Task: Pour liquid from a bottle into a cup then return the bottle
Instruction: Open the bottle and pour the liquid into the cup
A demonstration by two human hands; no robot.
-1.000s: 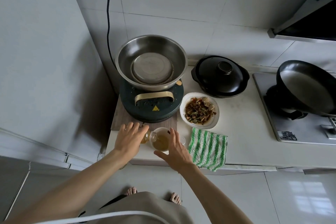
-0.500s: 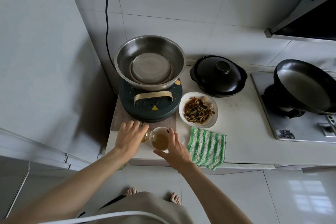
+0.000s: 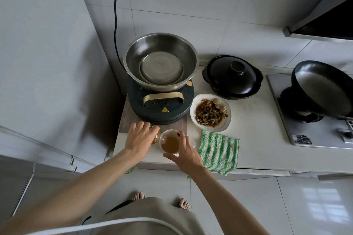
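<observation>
A clear cup (image 3: 170,142) holding amber liquid stands near the counter's front edge, and my right hand (image 3: 186,153) wraps around its right side. My left hand (image 3: 138,138) grips a small clear bottle (image 3: 157,137) with amber liquid, tipped sideways so its neck meets the cup's left rim. Most of the bottle is hidden under my left hand. A small white cap (image 3: 192,143) lies just right of the cup.
Behind the cup a steel basin (image 3: 131,59) rests on a dark round cooker (image 3: 188,97) set on a wooden board. A plate of food (image 3: 228,117), a black lidded pot (image 3: 233,76), a green striped cloth (image 3: 218,150) and a black pan (image 3: 322,87) lie to the right.
Both hands, the bottle and the cup stay almost still. The amber liquid in the cup looks slightly higher.
</observation>
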